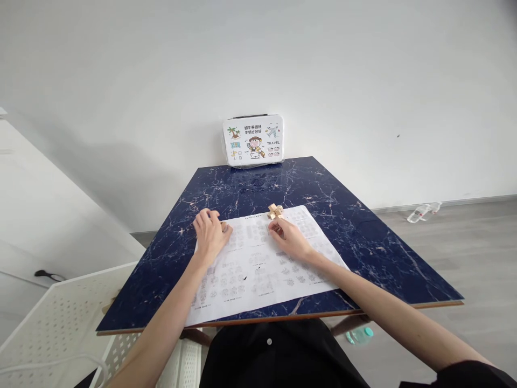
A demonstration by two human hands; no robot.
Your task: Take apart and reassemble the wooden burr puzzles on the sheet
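My left hand [209, 233] rests on the left part of a white printed instruction sheet [262, 269], with its fingers curled over a small wooden piece [223, 224] that peeks out at the fingertips. On the sheet's upper middle lies my right hand [287, 238], its fingers bent and its fingertips just below a wooden cross-shaped puzzle [275, 210]. The puzzle stands on the sheet's far edge, and I cannot tell whether the fingers touch it. The sheet lies on a dark blue marbled table [363, 242].
A white tin with cartoon travel pictures [253, 139] leans against the wall at the table's far edge. A white perforated cart [52, 318] stands at the lower left. A plastic bottle [423, 211] lies on the grey floor at right. A teal slipper [359, 335] is under the table.
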